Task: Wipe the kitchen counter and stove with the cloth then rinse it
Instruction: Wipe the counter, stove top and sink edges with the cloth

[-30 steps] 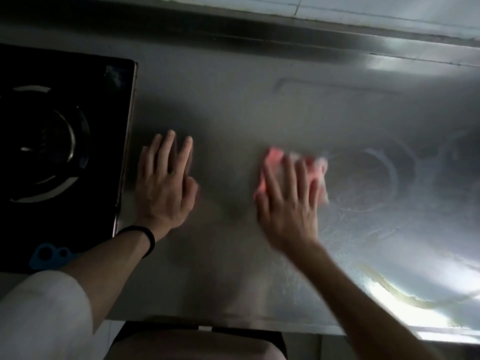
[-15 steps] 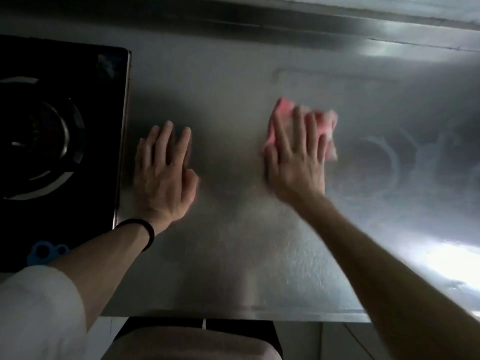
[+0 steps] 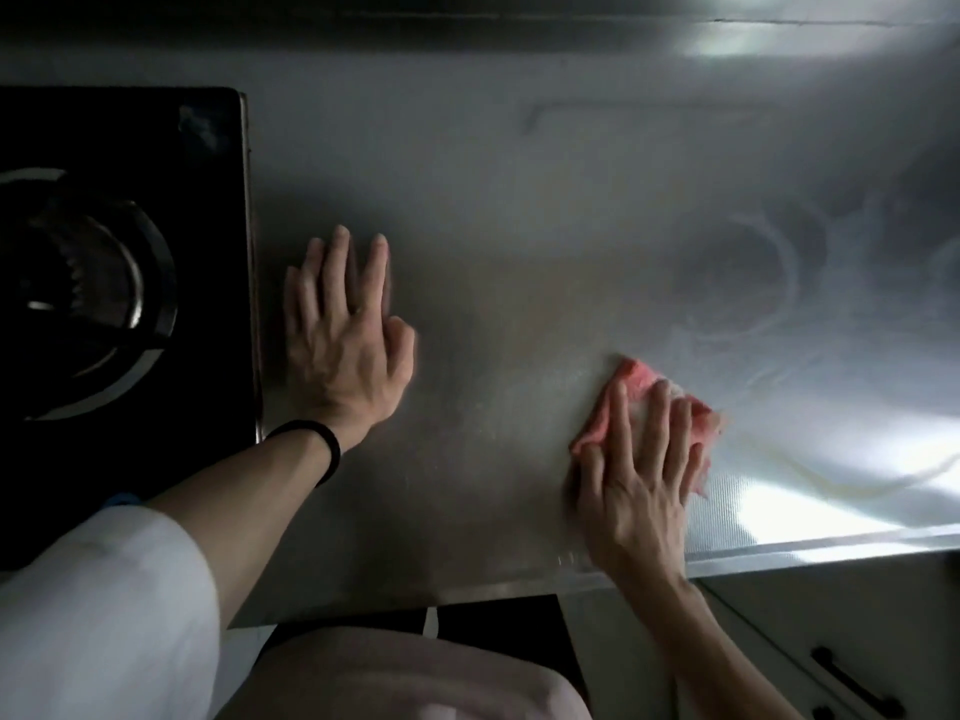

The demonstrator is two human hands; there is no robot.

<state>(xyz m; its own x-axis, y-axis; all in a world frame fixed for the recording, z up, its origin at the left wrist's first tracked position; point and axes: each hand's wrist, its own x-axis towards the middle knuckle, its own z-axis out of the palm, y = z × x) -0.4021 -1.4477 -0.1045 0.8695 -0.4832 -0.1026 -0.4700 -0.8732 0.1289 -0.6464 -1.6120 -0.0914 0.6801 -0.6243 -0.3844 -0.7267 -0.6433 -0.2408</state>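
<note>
**Cloth**: pink-red and crumpled. It lies on the steel surface under your right hand, right of centre and close to the front edge. Its longer extent runs left to right beneath your fingers. One bunched corner sticks out away from you, toward the back wall. Its outline is blurred.

**Right hand**: fingers straight and spread, pressing the cloth flat rather than curling round it. The fingertips point away from you.

**Left hand**: palm down on the bare surface with fingers extended and relaxed, holding nothing. It sits just beside the right edge of the stove. There is a black wristband at the wrist and a white sleeve up the forearm.

**Stove**: black top at the far left, with one burner ring showing.

**Surface marks**: pale ring marks lie beyond the cloth to the right.

**Cabinet front**: pale, below the front edge at lower right, with a dark handle.

**Change**: half a second ago your right hand and the cloth were farther back on the surface. Both have since come toward you, almost to the front edge. Your left hand has kept its place beside the stove.
</note>
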